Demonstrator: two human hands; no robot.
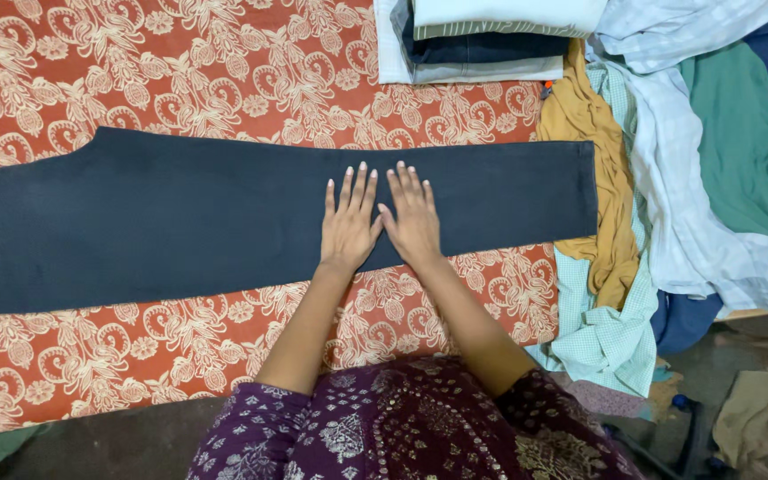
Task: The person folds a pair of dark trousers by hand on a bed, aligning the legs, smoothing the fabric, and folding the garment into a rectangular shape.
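Where it lies: dark trousers (180, 218) flat on the red patterned sheet (180, 62).
Long axis: left-right, waistband left, hems right.
Hands: left hand (348, 222) and right hand (412, 220), fingers spread flat, gripping nothing.
Pressing well: I judge even strokes outward work best.
Beyond: folded stack (482, 40), loose clothes (686, 178).

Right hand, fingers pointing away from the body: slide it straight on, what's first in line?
The right hand lies flat on the dark trousers. Straight ahead it would cross their far edge onto the red patterned sheet, then probably reach the folded clothes stack.
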